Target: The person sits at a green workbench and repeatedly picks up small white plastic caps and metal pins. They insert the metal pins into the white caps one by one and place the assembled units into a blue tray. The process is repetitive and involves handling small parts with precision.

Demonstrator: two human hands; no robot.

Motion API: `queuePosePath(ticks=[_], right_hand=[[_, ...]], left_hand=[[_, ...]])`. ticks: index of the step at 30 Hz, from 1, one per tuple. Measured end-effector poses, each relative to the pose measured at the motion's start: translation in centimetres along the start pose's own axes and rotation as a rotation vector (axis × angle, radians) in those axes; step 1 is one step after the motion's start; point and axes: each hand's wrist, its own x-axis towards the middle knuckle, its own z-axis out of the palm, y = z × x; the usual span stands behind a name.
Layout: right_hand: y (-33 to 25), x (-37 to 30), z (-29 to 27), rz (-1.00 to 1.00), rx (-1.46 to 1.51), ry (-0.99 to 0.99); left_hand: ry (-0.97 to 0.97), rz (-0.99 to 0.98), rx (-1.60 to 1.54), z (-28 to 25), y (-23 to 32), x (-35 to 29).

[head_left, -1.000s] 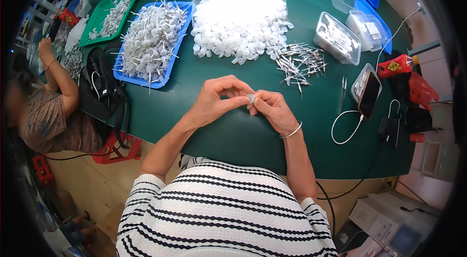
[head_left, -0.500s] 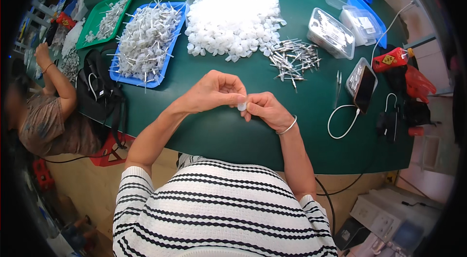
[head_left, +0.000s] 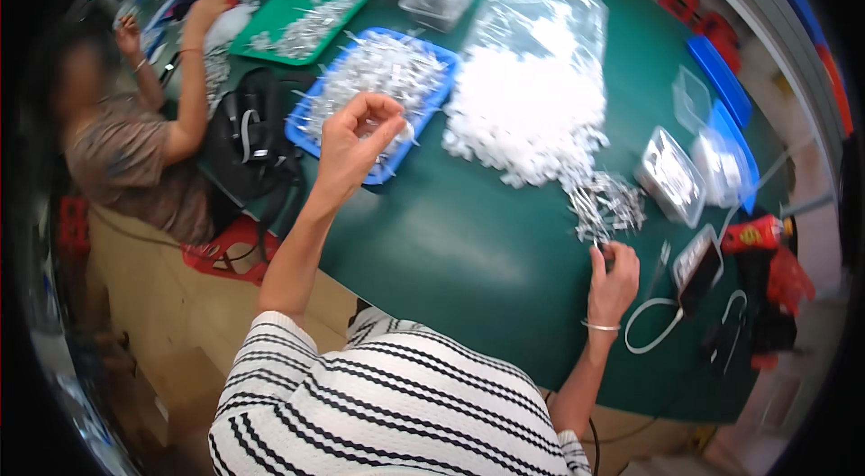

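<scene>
My left hand [head_left: 353, 150] is over the near right part of a blue tray [head_left: 386, 177] heaped with white caps on metal pins. Its thumb and forefinger are pinched together, and a small white plastic cap [head_left: 408, 131] shows at their tips, slightly blurred. At the near edge of a pile of loose metal pins [head_left: 611, 204], the thumb and forefinger of my right hand [head_left: 614, 282] close around the end of one pin [head_left: 596, 240]. A large heap of white plastic caps [head_left: 527, 120] spills from a clear bag [head_left: 541, 12] between the two hands.
A green tray [head_left: 270, 54] with more parts lies at the far left, near a person [head_left: 135, 134]. Clear boxes [head_left: 671, 174] stand at right, by a phone [head_left: 698, 282] with a white cable [head_left: 628, 332]. A black bag [head_left: 257, 129] hangs at the left table edge.
My hands have parted from the white cap they held together. The left has moved to the blue tray, the right to the pin pile. The view has turned, shifting the table rightward and down.
</scene>
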Motion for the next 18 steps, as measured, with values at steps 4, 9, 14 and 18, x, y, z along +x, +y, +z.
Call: queuePosePath(ticks=[4, 9, 14, 18], right_hand=[[0.0, 0.8, 0.8, -0.007, -0.157, -0.158], [1.1, 2.2, -0.1, -0.010, -0.302, -0.313], [1.4, 1.8, -2.3, 0.101, -0.279, -0.465], [1.1, 0.8, -3.9, 0.057, -0.110, -0.432]], left_hand=[[0.237, 0.204, 0.408, -3.8, -0.6, 2.9], [0.254, 0.247, 0.423, -5.4, -1.5, 5.4], [0.130, 0.154, 0.245, -6.1, -2.4, 9.7], [0.104, 0.195, 0.455, -5.2, -4.3, 13.7]])
